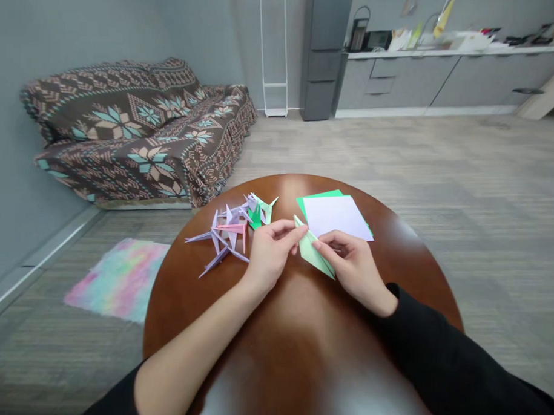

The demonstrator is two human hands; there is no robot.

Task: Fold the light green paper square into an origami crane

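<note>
Between my hands is a light green folded paper (312, 251), creased into a narrow pointed shape and tilted above the table. My left hand (275, 247) pinches its upper left edge near the tip between thumb and fingers. On its right edge, the thumb and fingers of my right hand (350, 258) are closed. Just left of my left hand lies a cluster of folded paper figures (228, 224) in purple, pink and green with thin points. Behind my right hand rests a stack of square paper sheets (335, 215), pale lilac on top with green beneath.
Everything lies on a round brown table (300, 329) with a glossy top. A sofa (143, 130) under a patterned cover stands at the far left, near a fluffy pastel rug (120, 278). Farther back are a grey fridge (327, 58) and a kitchen counter (446, 53).
</note>
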